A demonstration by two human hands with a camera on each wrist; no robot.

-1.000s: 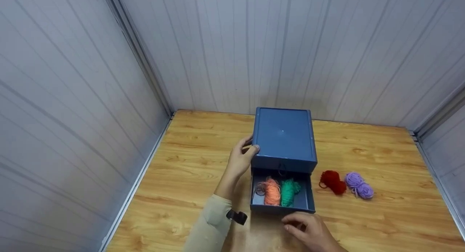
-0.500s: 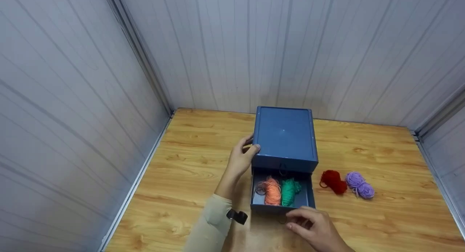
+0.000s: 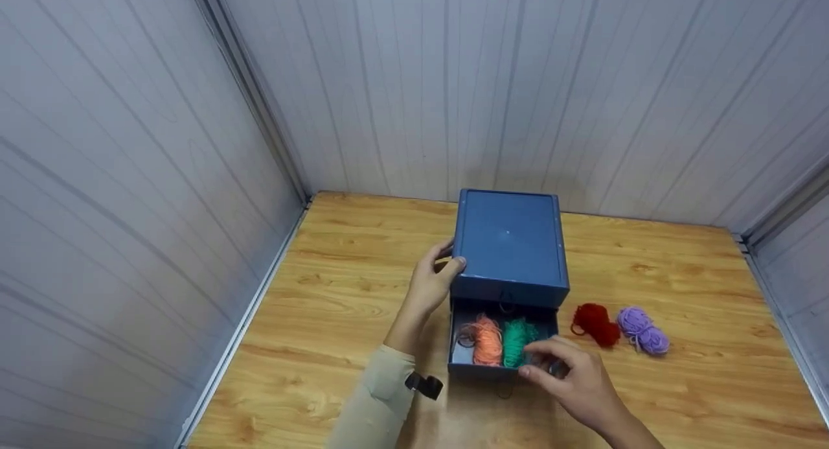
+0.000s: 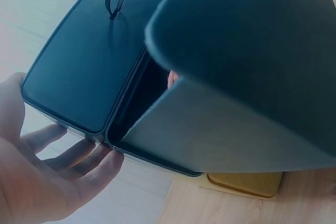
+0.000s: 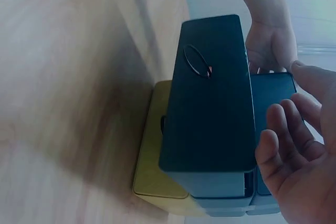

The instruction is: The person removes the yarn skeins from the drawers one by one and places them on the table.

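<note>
head: soft light | wrist views: hazy, bluish — broad shadow on table

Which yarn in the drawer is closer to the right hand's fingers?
The green yarn, close by those fingers; the orange yarn lies farther left in the open drawer.

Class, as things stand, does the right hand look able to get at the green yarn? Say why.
Probably yes: the right hand looks empty, close by the drawer's front corner; the drawer stands open, and nothing lies on the green yarn.
</note>
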